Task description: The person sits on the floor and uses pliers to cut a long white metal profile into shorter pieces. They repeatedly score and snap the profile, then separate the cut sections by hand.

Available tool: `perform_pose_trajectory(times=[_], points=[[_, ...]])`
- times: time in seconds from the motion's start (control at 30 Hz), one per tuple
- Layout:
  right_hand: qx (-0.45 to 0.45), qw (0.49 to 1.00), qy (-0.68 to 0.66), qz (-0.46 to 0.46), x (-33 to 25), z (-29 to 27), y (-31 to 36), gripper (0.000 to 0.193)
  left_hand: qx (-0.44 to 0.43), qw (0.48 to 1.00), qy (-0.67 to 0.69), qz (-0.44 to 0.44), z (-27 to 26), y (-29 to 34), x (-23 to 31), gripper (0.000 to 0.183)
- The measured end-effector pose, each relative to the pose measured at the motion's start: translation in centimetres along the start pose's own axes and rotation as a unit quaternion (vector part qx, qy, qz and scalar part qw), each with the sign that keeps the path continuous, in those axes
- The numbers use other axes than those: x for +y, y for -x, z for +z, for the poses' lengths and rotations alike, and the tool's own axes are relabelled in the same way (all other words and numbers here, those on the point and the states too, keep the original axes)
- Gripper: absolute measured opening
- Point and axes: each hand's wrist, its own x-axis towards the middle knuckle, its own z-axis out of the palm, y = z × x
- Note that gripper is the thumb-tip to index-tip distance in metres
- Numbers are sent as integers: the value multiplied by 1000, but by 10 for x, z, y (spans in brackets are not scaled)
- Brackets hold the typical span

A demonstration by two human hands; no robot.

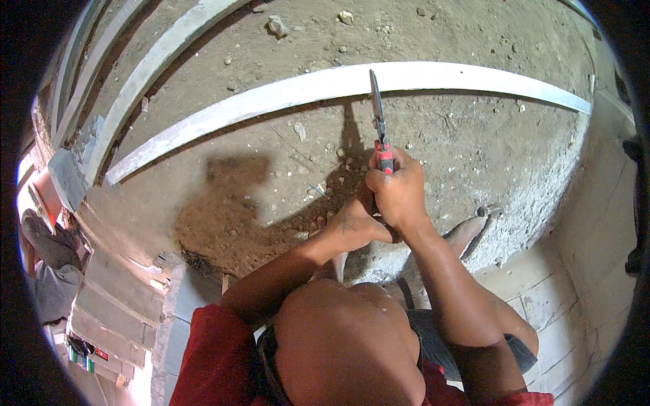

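In my right hand (401, 188) is a hand tool (378, 111) with a red-and-black handle and a long, narrow metal blade, seen nearly edge-on. My fingers wrap its handle, and the blade points away from me. Its tip overlaps a long pale bar (298, 91) lying across the dirt; whether the two touch I cannot tell. Close below the right hand, my left hand (355, 224) is curled with its fingers up against it. What lies inside the left hand is hidden. Both forearms reach in from the lower edge, over my bare knees.
More long grey bars (150, 66) lie at the far left, beside a grey block (64, 177). Stones (277, 27) dot the dirt ground. My feet (466, 233) stand below my hands. A wall (599, 203) rises at right. Another person's grey-clothed leg (55, 291) shows at left.
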Motion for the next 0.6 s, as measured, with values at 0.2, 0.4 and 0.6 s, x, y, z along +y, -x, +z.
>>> perform_pose_trajectory(times=[0.2,0.4,0.6], points=[[3,1000,30,-3,12,8,-3,10,46,964,-256,53,7,-11,-11,62],[19,999,24,-14,15,12,-4,10,106,940,-310,92,8,-17,-25,41],[12,999,35,-14,14,12,-5,11,162,922,-336,101,10,-17,-41,33]])
